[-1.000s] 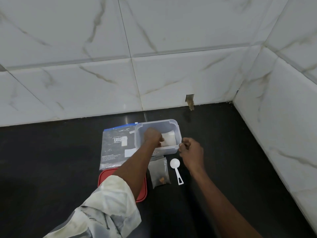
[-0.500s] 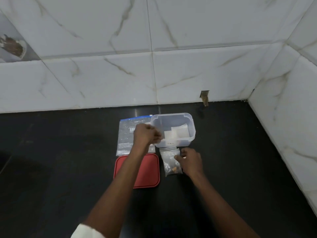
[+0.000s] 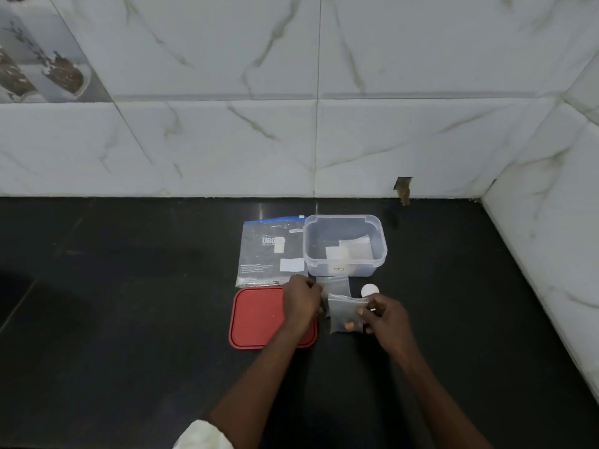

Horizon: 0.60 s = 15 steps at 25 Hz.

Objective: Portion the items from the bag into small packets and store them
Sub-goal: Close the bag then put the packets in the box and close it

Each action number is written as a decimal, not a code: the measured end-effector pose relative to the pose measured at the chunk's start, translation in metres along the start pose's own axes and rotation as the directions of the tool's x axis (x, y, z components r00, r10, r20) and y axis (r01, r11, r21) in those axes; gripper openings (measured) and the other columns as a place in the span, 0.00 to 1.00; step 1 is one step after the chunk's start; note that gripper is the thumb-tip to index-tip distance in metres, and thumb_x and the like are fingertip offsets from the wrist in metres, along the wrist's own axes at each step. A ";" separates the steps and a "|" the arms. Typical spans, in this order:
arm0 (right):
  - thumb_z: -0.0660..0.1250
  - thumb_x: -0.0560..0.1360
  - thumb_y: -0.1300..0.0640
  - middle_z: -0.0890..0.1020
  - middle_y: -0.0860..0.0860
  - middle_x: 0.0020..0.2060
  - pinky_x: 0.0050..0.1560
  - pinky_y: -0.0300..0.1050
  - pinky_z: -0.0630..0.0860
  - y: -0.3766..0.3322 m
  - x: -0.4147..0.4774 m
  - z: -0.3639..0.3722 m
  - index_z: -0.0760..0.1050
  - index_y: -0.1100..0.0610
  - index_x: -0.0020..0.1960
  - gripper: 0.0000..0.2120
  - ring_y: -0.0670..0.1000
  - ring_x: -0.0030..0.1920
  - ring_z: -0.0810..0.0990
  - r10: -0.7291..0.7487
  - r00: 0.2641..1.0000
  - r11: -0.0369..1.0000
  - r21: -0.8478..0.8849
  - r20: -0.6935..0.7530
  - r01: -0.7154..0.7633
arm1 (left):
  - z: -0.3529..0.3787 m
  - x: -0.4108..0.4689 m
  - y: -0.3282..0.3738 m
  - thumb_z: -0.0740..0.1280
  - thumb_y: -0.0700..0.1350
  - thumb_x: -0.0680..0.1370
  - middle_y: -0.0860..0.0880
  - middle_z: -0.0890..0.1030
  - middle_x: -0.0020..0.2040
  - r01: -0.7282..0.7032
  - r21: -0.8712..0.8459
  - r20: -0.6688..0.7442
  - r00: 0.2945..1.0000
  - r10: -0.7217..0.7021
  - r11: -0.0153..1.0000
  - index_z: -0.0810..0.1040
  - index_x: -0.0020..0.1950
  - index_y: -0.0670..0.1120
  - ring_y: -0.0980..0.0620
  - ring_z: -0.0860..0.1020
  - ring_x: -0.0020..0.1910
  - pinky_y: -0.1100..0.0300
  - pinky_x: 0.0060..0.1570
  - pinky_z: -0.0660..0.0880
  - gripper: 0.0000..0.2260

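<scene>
A small clear packet (image 3: 344, 314) with a few brown pieces at its bottom is held up just above the black counter. My left hand (image 3: 302, 301) pinches its left top edge and my right hand (image 3: 382, 314) pinches its right side. Another small packet (image 3: 335, 284) lies flat behind it. The clear plastic container (image 3: 379, 251) stands behind, holding a couple of filled packets (image 3: 351, 249). The large zip bag (image 3: 270, 252) lies flat to the container's left. A white scoop (image 3: 369, 290) is partly hidden by my right hand.
The red lid (image 3: 256, 317) lies on the black counter (image 3: 129, 303) under my left forearm. White marble-tiled walls (image 3: 324, 140) close the back and the right side, meeting in a corner at the far right.
My left hand has come out of the container and down to the small packet. My right hand has lifted that packet off the counter. The camera view shifted right.
</scene>
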State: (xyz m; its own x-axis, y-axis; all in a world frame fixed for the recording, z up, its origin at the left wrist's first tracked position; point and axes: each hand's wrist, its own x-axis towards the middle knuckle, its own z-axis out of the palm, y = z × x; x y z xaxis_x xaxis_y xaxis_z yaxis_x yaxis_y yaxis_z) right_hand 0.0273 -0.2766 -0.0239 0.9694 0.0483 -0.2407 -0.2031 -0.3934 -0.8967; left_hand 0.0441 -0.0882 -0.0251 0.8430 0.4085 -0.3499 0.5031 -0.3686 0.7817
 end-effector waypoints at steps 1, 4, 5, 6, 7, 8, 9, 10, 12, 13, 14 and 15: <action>0.69 0.73 0.66 0.83 0.53 0.35 0.31 0.42 0.75 0.003 -0.001 0.000 0.79 0.49 0.38 0.13 0.48 0.31 0.79 -0.001 1.000 1.000 0.012 -0.005 0.001 | 0.007 0.003 0.002 0.69 0.45 0.78 0.43 0.84 0.37 -0.012 0.090 -0.020 1.000 0.014 0.996 0.82 0.43 0.40 0.46 0.83 0.35 0.56 0.36 0.79 0.09; 0.68 0.75 0.65 0.83 0.53 0.36 0.32 0.41 0.76 0.003 -0.005 0.000 0.78 0.51 0.41 0.10 0.47 0.33 0.79 -0.012 1.000 0.999 0.033 -0.004 0.012 | 0.024 0.008 0.004 0.69 0.45 0.78 0.43 0.82 0.49 -0.047 0.228 -0.076 0.995 0.066 0.972 0.79 0.50 0.40 0.41 0.81 0.49 0.57 0.39 0.69 0.08; 0.67 0.75 0.65 0.83 0.52 0.36 0.33 0.41 0.77 0.004 -0.006 0.000 0.78 0.52 0.41 0.09 0.46 0.34 0.79 -0.021 1.000 0.999 0.039 0.000 0.021 | 0.028 0.009 0.003 0.69 0.44 0.77 0.43 0.82 0.49 -0.052 0.225 -0.092 0.993 0.075 0.973 0.79 0.51 0.40 0.41 0.81 0.49 0.57 0.39 0.68 0.08; 0.67 0.75 0.64 0.83 0.51 0.36 0.33 0.41 0.77 0.004 -0.006 0.000 0.78 0.52 0.41 0.08 0.45 0.35 0.79 -0.027 1.000 0.999 0.043 0.005 0.027 | 0.029 0.011 0.002 0.69 0.43 0.77 0.43 0.82 0.48 -0.048 0.213 -0.111 0.991 0.073 0.976 0.79 0.50 0.40 0.41 0.80 0.49 0.57 0.39 0.68 0.07; 0.67 0.75 0.63 0.82 0.50 0.36 0.33 0.40 0.77 0.005 -0.006 0.001 0.78 0.53 0.41 0.07 0.45 0.35 0.79 -0.033 0.999 0.998 0.050 0.006 0.033 | 0.032 0.013 0.002 0.70 0.42 0.76 0.44 0.83 0.48 -0.041 0.188 -0.127 0.990 0.066 0.981 0.80 0.50 0.41 0.42 0.81 0.49 0.57 0.40 0.69 0.06; 0.67 0.76 0.62 0.82 0.50 0.36 0.34 0.40 0.77 0.004 -0.005 0.000 0.78 0.54 0.41 0.06 0.44 0.36 0.78 -0.042 0.999 0.998 0.051 0.007 0.041 | 0.033 0.015 0.002 0.70 0.41 0.76 0.45 0.83 0.47 -0.034 0.154 -0.128 0.990 0.054 0.987 0.81 0.48 0.41 0.43 0.81 0.48 0.57 0.40 0.70 0.04; 0.67 0.76 0.61 0.82 0.49 0.36 0.34 0.40 0.78 0.003 -0.003 0.000 0.78 0.54 0.41 0.06 0.44 0.36 0.78 -0.057 0.998 0.997 0.047 0.003 0.057 | 0.034 0.017 0.003 0.71 0.40 0.75 0.46 0.84 0.45 -0.032 0.108 -0.123 0.991 0.046 0.994 0.81 0.46 0.42 0.44 0.81 0.47 0.58 0.40 0.71 0.02; 0.68 0.76 0.60 0.82 0.48 0.35 0.35 0.42 0.78 0.002 -0.001 0.000 0.79 0.54 0.41 0.06 0.43 0.36 0.78 -0.076 0.997 0.997 0.032 -0.011 0.076 | 0.033 0.017 0.004 0.72 0.38 0.73 0.46 0.84 0.42 -0.035 0.039 -0.110 0.993 0.039 0.999 0.81 0.43 0.42 0.45 0.82 0.45 0.58 0.40 0.71 0.01; 0.70 0.75 0.60 0.82 0.45 0.37 0.42 0.43 0.78 0.001 0.002 0.000 0.81 0.53 0.41 0.05 0.40 0.38 0.79 -0.115 0.991 0.993 0.001 -0.066 0.116 | 0.026 0.011 0.005 0.72 0.36 0.70 0.47 0.83 0.36 -0.058 -0.125 -0.075 0.996 0.048 0.990 0.80 0.37 0.39 0.49 0.80 0.38 0.57 0.39 0.72 0.03; 0.71 0.74 0.60 0.82 0.43 0.42 0.46 0.42 0.77 0.001 0.004 0.000 0.83 0.53 0.42 0.04 0.40 0.42 0.80 -0.127 0.987 0.992 0.002 -0.096 0.128 | 0.019 0.007 0.005 0.71 0.34 0.70 0.47 0.81 0.33 -0.100 -0.197 -0.059 0.994 0.090 0.975 0.78 0.35 0.37 0.52 0.78 0.35 0.58 0.39 0.72 0.04; 0.72 0.73 0.60 0.81 0.42 0.48 0.50 0.43 0.77 0.001 0.005 0.000 0.84 0.54 0.42 0.03 0.39 0.47 0.80 -0.127 0.986 0.992 0.013 -0.110 0.129 | 0.011 0.002 0.003 0.70 0.32 0.70 0.46 0.79 0.32 -0.146 -0.260 -0.031 0.989 0.143 0.955 0.76 0.34 0.35 0.53 0.76 0.32 0.58 0.37 0.72 0.05; 0.73 0.73 0.60 0.80 0.42 0.53 0.53 0.44 0.77 0.001 0.007 0.000 0.84 0.54 0.43 0.03 0.40 0.51 0.80 -0.114 0.988 0.992 0.043 -0.103 0.118 | 0.003 -0.001 0.001 0.68 0.29 0.70 0.44 0.78 0.31 -0.179 -0.325 0.016 0.981 0.195 0.928 0.74 0.34 0.33 0.53 0.76 0.31 0.59 0.36 0.73 0.05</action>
State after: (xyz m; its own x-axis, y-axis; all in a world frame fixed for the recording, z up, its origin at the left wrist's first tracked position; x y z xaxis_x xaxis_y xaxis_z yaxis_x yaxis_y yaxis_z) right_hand 0.0336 -0.2761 -0.0263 0.9952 -0.0018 -0.0980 -0.0926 -0.3452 -0.9340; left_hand 0.0440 -0.0911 -0.0257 0.9279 0.3151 -0.1994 0.2543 -0.1436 0.9564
